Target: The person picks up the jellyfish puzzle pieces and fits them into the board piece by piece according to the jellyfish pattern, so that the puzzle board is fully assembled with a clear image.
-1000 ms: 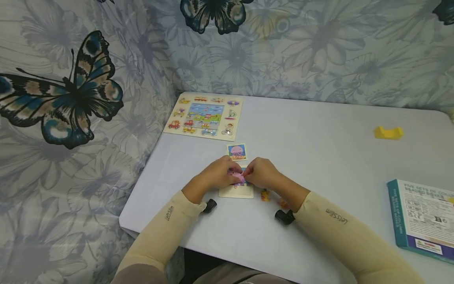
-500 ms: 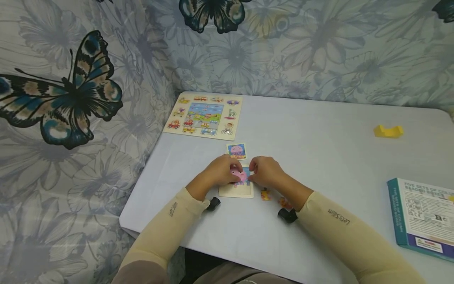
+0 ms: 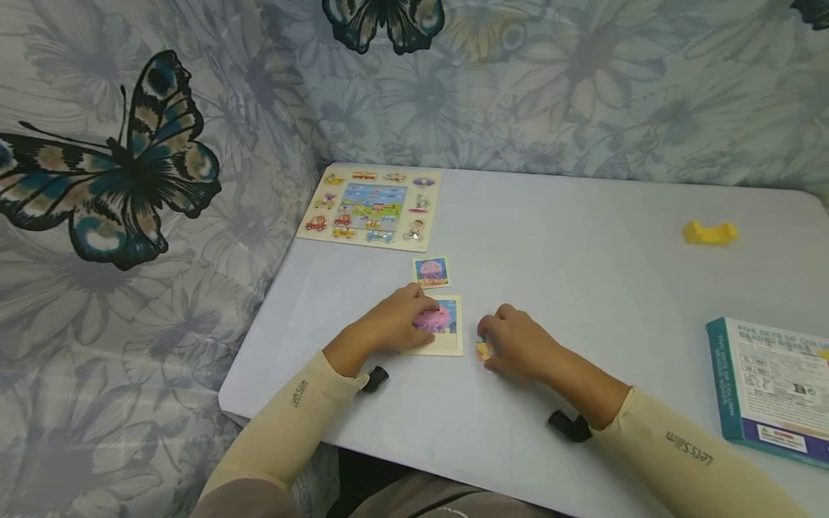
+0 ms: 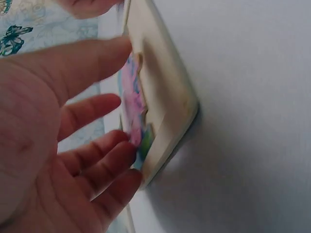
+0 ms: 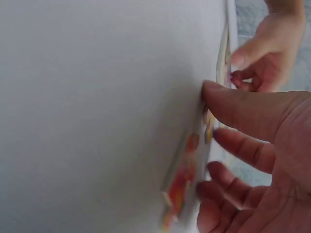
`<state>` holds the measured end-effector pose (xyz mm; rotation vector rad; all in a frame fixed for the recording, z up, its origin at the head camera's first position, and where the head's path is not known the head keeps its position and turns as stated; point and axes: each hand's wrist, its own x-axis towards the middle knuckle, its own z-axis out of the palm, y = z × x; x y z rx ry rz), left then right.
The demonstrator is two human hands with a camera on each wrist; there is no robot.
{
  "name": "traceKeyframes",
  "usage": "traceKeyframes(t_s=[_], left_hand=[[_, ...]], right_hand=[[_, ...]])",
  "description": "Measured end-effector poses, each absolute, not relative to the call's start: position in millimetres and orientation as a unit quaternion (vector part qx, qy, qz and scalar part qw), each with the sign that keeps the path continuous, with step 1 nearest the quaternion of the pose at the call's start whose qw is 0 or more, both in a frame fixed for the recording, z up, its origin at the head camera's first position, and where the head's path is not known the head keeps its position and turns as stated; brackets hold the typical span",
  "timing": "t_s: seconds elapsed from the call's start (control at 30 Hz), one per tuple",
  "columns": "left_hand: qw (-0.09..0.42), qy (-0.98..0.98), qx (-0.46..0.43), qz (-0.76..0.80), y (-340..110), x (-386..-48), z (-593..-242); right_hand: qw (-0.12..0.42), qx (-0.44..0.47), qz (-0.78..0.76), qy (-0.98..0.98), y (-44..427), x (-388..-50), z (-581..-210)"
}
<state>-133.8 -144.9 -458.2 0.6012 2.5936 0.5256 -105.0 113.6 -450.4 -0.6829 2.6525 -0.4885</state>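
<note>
White tabletop (image 3: 583, 309), puzzle board (image 3: 458, 316), bare strip (image 3: 447, 345) crosswise along near side

The tray (image 3: 450, 347) has a card (image 3: 432, 272) behind it, a piece (image 3: 482, 351) at right. Back left on the bench (image 3: 570, 244) lies the board (image 3: 421, 245); far right, a block (image 3: 710, 233) behind the box (image 3: 771, 388).

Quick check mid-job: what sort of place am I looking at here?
Probably an indoor play corner: blue-grey floral wall covering, a white table with rounded corners, and a small cream puzzle board with a pink sea-creature picture.
</note>
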Motion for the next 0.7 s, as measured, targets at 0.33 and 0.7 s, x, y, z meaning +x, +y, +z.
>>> traceKeyframes(t_s=[0.33,0.7], left_hand=[[0.195,0.935,0.246,0.167,-174.9,-122.5,-456.8],[0.198,0.934,0.235,0.182,-179.3,-120.3,-458.3]], right_hand=[[0.175,-0.235,-0.229,0.928,105.2,-103.9,-452.4],[0.000,-0.448,-0.211,0.869,43.0,-101.5,-454.8]])
